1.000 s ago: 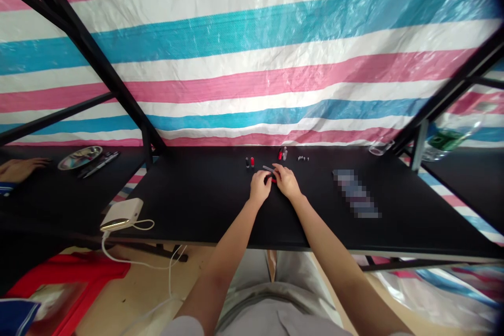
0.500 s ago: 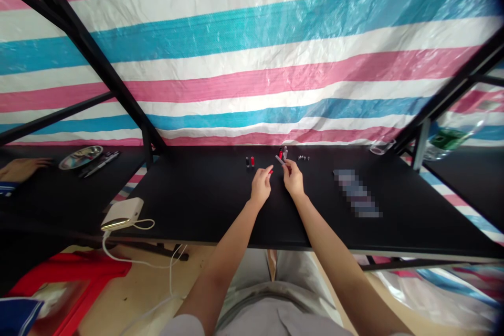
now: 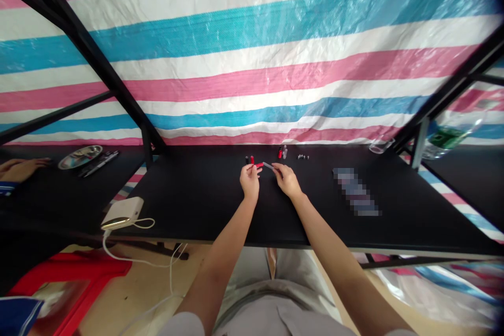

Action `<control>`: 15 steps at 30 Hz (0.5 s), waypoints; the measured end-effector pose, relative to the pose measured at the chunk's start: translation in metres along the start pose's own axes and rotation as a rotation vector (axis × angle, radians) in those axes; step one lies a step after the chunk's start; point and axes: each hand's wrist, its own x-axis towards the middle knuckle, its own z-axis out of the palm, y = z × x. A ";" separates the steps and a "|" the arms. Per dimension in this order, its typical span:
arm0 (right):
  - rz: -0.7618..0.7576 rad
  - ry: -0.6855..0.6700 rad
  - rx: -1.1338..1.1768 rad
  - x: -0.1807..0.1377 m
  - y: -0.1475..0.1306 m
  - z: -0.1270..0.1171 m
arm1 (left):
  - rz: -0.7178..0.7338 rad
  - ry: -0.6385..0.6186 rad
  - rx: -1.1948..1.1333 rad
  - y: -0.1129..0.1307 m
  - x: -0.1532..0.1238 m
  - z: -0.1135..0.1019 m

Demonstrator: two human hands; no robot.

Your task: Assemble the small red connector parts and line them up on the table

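Observation:
My left hand pinches a small red tube that looks like a marker pen part. My right hand is closed on a thin translucent stick, whose far end meets or nearly meets the red tube. Just behind my left fingers stand a black cap-like piece and a red cap-like piece. Farther back, behind my right hand, are a red-and-black piece and a clear piece. Several tiny shiny parts lie to their right.
On the black table are a pixelated flat object at right and a clear cup at the back. A white box with a cable sits at left. Beyond a frame post are pens, a metal dish and another person's hand.
Both hands have moved left, my left hand slightly up and close to the standing caps. The red tube and the translucent stick have come together from being apart.

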 end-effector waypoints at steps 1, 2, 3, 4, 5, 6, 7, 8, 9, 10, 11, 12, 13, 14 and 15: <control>0.002 -0.013 0.001 0.000 -0.001 0.000 | -0.004 0.002 0.005 0.000 0.000 0.000; 0.002 -0.022 0.001 0.000 -0.001 -0.001 | -0.008 0.005 0.008 -0.001 0.000 -0.001; -0.001 -0.029 0.001 0.000 -0.001 -0.001 | -0.013 0.010 0.008 -0.001 0.000 -0.001; -0.003 -0.035 0.000 0.000 -0.002 -0.001 | -0.018 0.018 0.007 -0.001 0.001 -0.001; -0.004 -0.042 -0.002 0.000 -0.002 -0.001 | -0.021 0.024 0.004 -0.001 0.001 -0.001; -0.003 -0.051 -0.004 0.000 -0.002 -0.001 | -0.022 0.026 -0.001 -0.001 0.001 -0.001; 0.000 -0.059 -0.006 0.000 -0.001 -0.001 | -0.022 0.026 -0.005 -0.001 0.001 -0.002; 0.003 -0.065 -0.009 0.000 -0.001 -0.001 | -0.021 0.026 -0.009 -0.001 0.002 -0.002; 0.005 -0.066 -0.013 0.000 -0.001 -0.001 | -0.021 0.022 -0.012 -0.001 0.002 -0.002; 0.003 -0.064 -0.017 0.000 -0.001 -0.001 | -0.023 0.013 -0.011 -0.001 0.002 -0.002; -0.002 -0.061 -0.020 0.001 -0.002 -0.001 | -0.027 -0.005 -0.005 -0.001 0.002 -0.002; -0.011 -0.059 -0.022 0.001 -0.002 -0.001 | -0.031 -0.036 0.008 -0.001 0.002 -0.002; -0.020 -0.058 -0.024 0.001 -0.002 -0.001 | -0.031 -0.081 0.025 -0.002 0.001 -0.001; -0.025 -0.054 -0.027 0.001 -0.002 -0.001 | -0.027 -0.138 0.043 -0.004 0.001 -0.001; -0.024 -0.047 -0.032 0.001 -0.001 -0.001 | -0.017 -0.197 0.059 -0.005 0.000 0.000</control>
